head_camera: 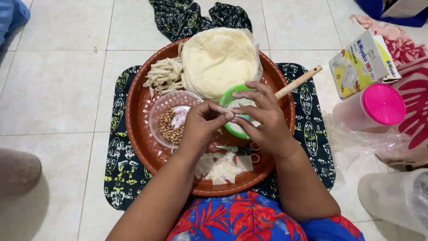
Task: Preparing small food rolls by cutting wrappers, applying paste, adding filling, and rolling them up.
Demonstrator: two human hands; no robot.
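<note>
Your two hands met over the middle of the round red-brown tray (138,134). Your left hand (199,127) was pinched shut, fingertips pressed together against the fingertips of your right hand (261,120). Whatever they gripped was too small to make out; both sets of fingers were dusted white.

Going left to right across the tray: at its upper left lay a heap of pale cut strips (164,75). Below them, left of your hands, stood a clear bowl (161,111) holding brown peanuts (170,127) and a few pale pieces. At the top of the tray sat a stack of thin, creamy-white round wrappers (219,60), soft and slightly wrinkled at the edges. Right under your right hand stood a green bowl (226,96) with white paste, and a wooden handle (298,81) stuck out past the tray's right rim. At the near edge, beneath your wrists, lay cut white wrapper pieces (222,168) and scissors with orange handles (253,151).

The tray rested on a black patterned cloth (117,178) spread over a pale tiled floor (53,85). Right of the tray stood a yellow and white box (362,62), a pitcher with a pink lid (382,105) and crumpled clear plastic (352,138).
</note>
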